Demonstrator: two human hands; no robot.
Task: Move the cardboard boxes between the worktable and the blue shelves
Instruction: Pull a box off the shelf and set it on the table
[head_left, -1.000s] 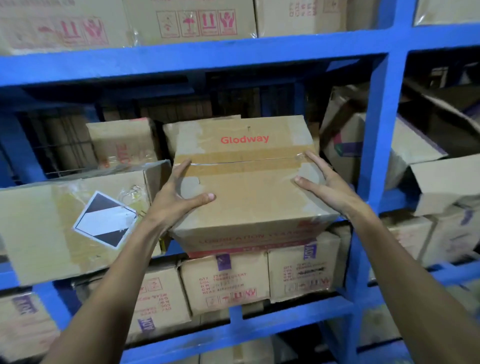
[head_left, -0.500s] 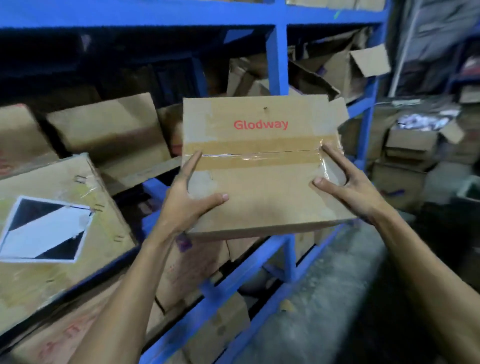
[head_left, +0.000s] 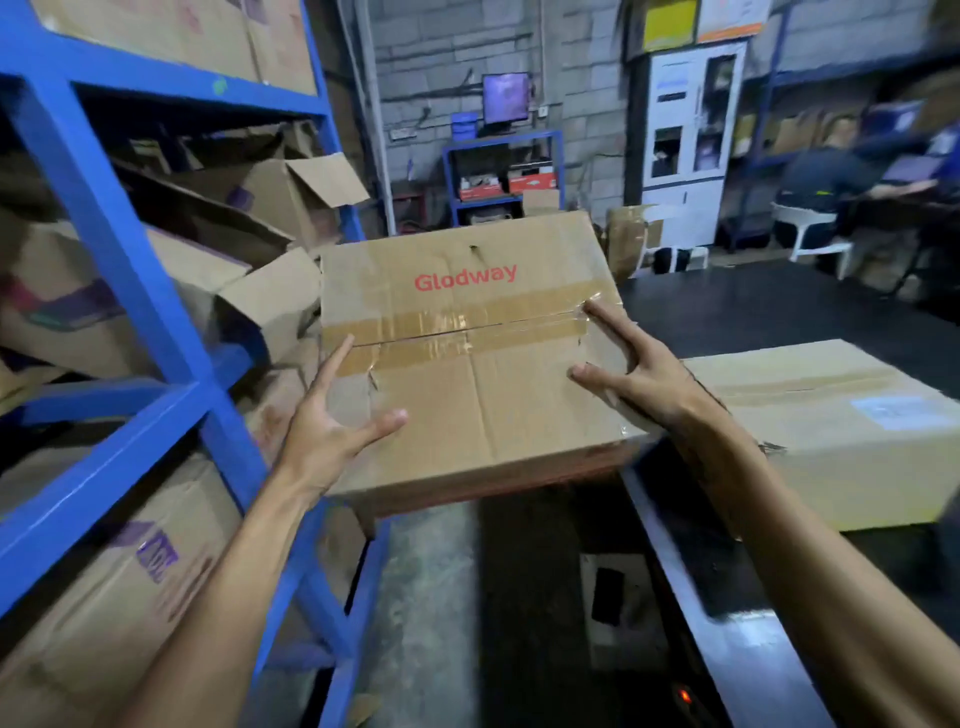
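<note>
I carry a taped cardboard box (head_left: 467, 364) printed "Glodway" in the air, in the aisle between the blue shelves (head_left: 119, 260) on the left and the dark worktable (head_left: 779, 312) on the right. My left hand (head_left: 332, 431) grips its near left edge, thumb on top. Gripping the right edge, my right hand (head_left: 639, 374) has its thumb and a finger arched on top. The box's right corner hangs over the table's edge. A second, larger cardboard box (head_left: 841, 415) lies on the worktable to the right.
The shelves hold several boxes, some with open flaps (head_left: 291, 192). A narrow concrete aisle (head_left: 431, 597) runs below the box. At the back stand a small blue rack with a monitor (head_left: 498, 150), a white cabinet (head_left: 685, 140), a white chair (head_left: 810, 234) and a seated person (head_left: 831, 171).
Both hands lifted the Glodway box off the shelf and swung it right, away from the shelves toward the worktable. My view turned right with it.
</note>
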